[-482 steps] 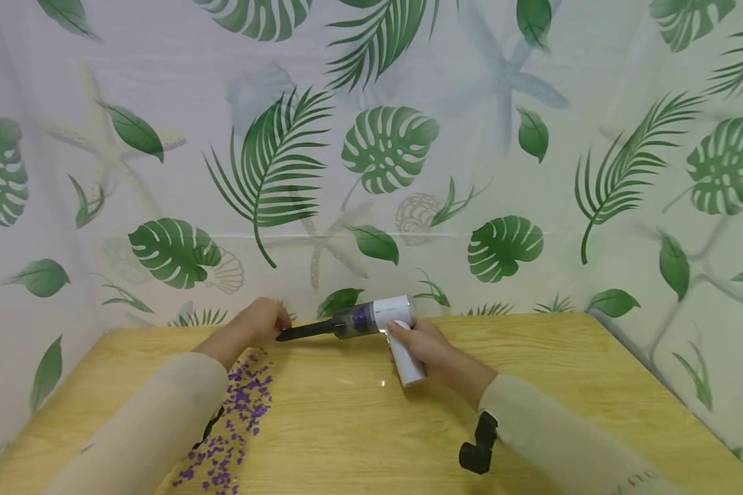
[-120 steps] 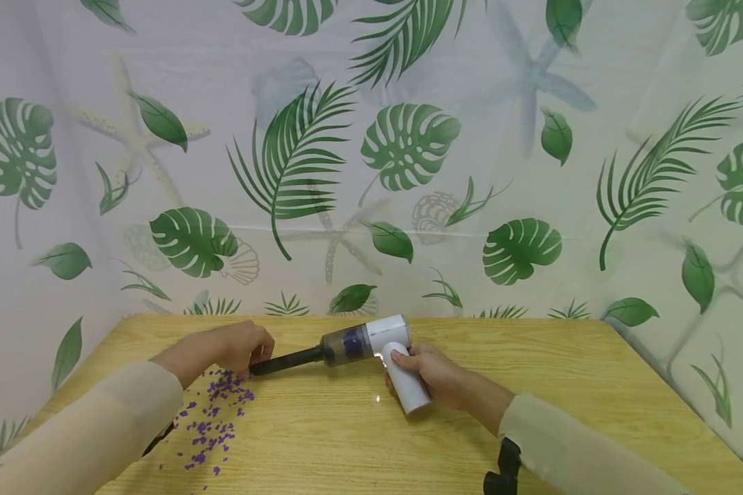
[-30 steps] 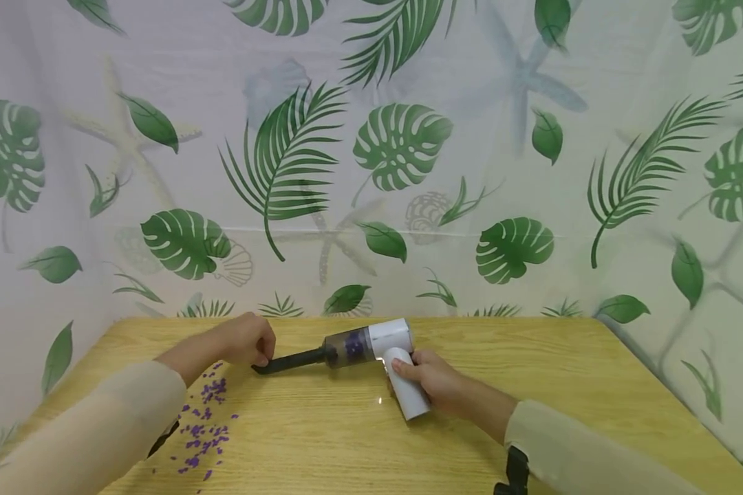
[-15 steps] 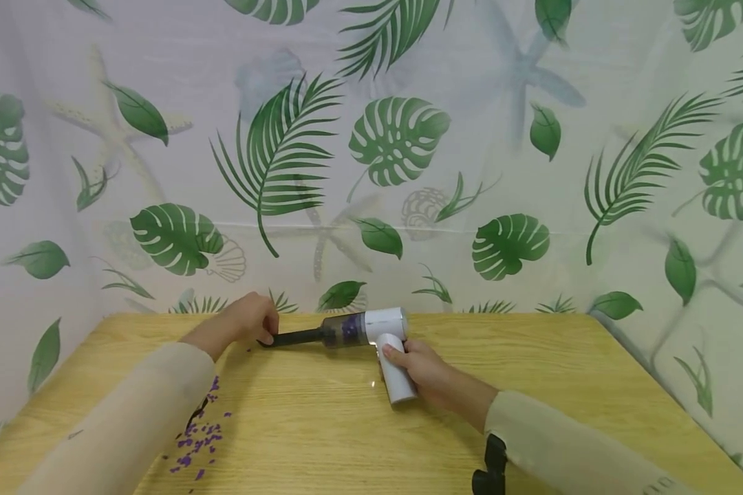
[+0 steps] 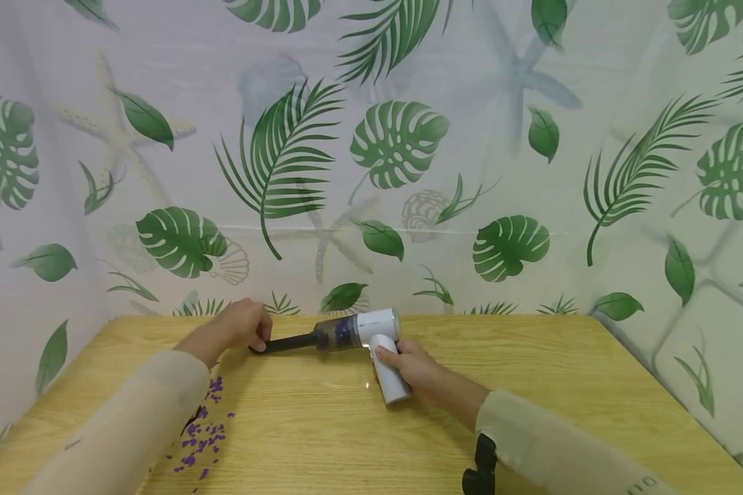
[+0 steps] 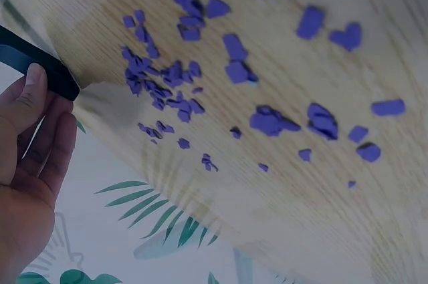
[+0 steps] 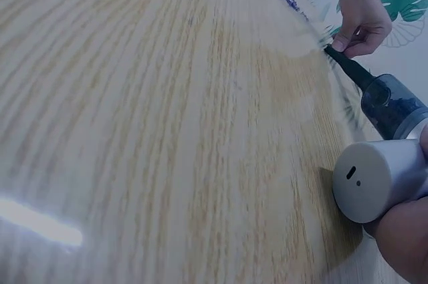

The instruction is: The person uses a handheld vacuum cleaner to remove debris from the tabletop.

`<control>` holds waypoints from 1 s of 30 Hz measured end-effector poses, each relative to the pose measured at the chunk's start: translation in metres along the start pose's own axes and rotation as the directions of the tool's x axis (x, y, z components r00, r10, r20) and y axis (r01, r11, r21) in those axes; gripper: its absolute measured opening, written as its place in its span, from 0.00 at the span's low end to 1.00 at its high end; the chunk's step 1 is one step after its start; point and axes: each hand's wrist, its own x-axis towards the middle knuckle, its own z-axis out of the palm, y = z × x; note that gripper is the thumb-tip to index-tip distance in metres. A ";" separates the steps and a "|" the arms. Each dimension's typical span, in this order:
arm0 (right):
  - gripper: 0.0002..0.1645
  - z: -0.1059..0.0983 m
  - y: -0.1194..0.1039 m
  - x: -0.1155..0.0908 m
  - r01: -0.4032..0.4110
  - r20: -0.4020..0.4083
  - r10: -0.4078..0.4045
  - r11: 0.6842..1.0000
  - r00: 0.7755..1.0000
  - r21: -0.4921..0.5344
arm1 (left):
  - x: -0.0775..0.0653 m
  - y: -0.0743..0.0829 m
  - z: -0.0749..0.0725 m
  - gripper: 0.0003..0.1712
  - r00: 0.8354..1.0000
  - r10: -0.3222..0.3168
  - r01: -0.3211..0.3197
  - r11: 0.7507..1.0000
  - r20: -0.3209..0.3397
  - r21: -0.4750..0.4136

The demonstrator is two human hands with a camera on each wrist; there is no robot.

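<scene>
A white handheld vacuum cleaner [image 5: 376, 326] with a clear dust cup [image 5: 336, 334] and a black nozzle [image 5: 291, 342] is near the back of the wooden table. Purple bits show inside the cup. My right hand [image 5: 420, 368] grips its white handle, the thumb lying on the upper side. At the nozzle's far end, my left hand [image 5: 243, 326] pinches the tip between thumb and fingers; the left wrist view shows the thumb [image 6: 33, 87] on it. Loose purple scraps [image 5: 201, 440] lie beside my left forearm, which hides part of them. Up close they look like small paper pieces [image 6: 267, 121].
The wood-grain table [image 5: 347, 440] fills the lower view. A leaf-printed curtain [image 5: 433, 261] hangs behind its back edge and along both sides. A black wrist camera mount [image 5: 483, 462] sits under my right sleeve.
The purple patch has shrunk a lot over the span, mainly at its far end. Since half a second ago the vacuum has shifted slightly left, both hands keeping hold of it.
</scene>
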 end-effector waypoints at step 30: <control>0.24 -0.009 -0.009 -0.021 -0.059 0.183 0.064 0.998 0.981 -0.034 | -0.051 0.009 0.006 0.12 0.976 0.211 -0.216 0.971 -0.050 -0.100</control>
